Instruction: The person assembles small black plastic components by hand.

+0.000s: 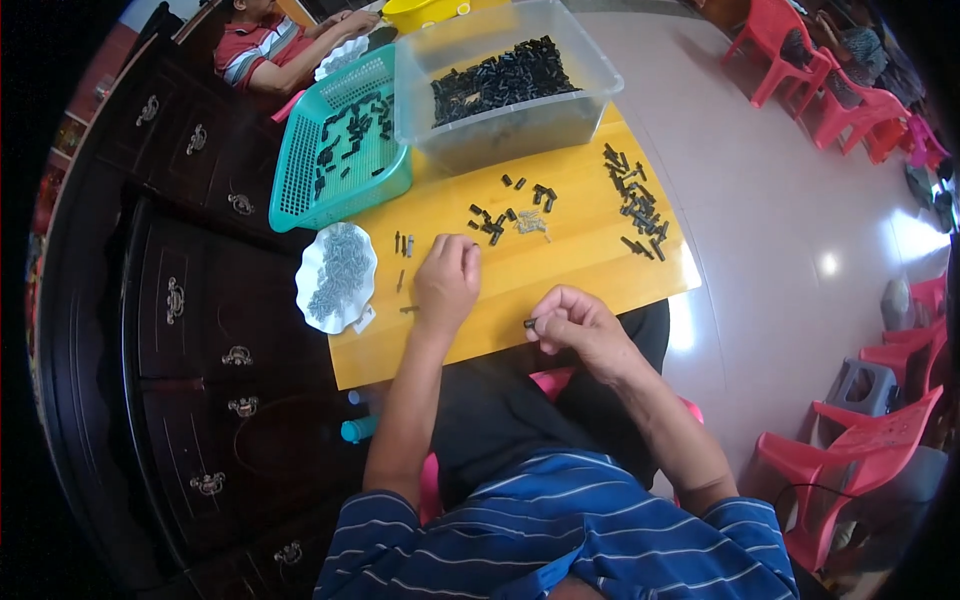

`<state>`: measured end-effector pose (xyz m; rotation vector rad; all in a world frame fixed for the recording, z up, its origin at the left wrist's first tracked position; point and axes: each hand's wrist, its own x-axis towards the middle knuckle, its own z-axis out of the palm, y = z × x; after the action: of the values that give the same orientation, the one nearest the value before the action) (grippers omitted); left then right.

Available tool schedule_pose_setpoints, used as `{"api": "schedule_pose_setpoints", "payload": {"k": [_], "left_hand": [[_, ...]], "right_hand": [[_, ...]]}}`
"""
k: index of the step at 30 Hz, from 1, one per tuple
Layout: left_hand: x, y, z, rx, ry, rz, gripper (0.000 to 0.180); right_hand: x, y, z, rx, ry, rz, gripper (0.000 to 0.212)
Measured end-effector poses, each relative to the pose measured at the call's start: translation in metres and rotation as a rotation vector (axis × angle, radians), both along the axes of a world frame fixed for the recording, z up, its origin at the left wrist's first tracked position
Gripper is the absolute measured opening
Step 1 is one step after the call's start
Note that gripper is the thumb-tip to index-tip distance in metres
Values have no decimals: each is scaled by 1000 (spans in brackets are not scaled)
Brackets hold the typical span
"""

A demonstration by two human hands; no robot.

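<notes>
My right hand [585, 330] pinches a small black tube-like piece [530, 323] between thumb and fingers, above the near edge of the yellow tabletop [470, 345]. My left hand [449, 276] rests over the table's left half, fingers curled together; whatever is in them, if anything, is hidden. Just beyond it lie loose black pieces [494, 228] and a small heap of pale metal pins [533, 222]. Several thin pieces [404, 243] lie to its left. Along the right edge is a pile of longer black pieces [640, 208].
A white scalloped plate [369, 262] of small silvery parts stands at the left edge. Behind it are a green basket [287, 190] and a clear bin [500, 140], both holding black pieces. Another person [275, 45] works at the far left. Dark drawers [190, 300] flank the table; pink chairs [870, 450] stand right.
</notes>
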<state>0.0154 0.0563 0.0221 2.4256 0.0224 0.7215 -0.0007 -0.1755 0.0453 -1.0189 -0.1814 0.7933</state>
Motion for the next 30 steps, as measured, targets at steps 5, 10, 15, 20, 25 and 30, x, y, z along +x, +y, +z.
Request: {"api": "schedule_pose_setpoints", "payload": {"k": [5, 10, 15, 20, 25, 30], "left_hand": [[2, 4, -8, 174, -49, -20, 4], [-9, 10, -3, -274, 148, 27, 5], [-27, 7, 14, -798, 146, -75, 10], [-44, 5, 33, -864, 281, -152, 14], [-47, -5, 39, -968, 281, -269, 11], [-50, -6, 36, -968, 307, -347, 11]], "right_hand": [[-1, 2, 0, 0, -14, 4, 6], [-1, 1, -2, 1, -5, -8, 6], [-3, 1, 0, -18, -1, 1, 6], [-2, 2, 2, 4, 34, -20, 6], [0, 3, 0, -27, 62, -69, 7], [2, 1, -1, -10, 55, -113, 12]]}}
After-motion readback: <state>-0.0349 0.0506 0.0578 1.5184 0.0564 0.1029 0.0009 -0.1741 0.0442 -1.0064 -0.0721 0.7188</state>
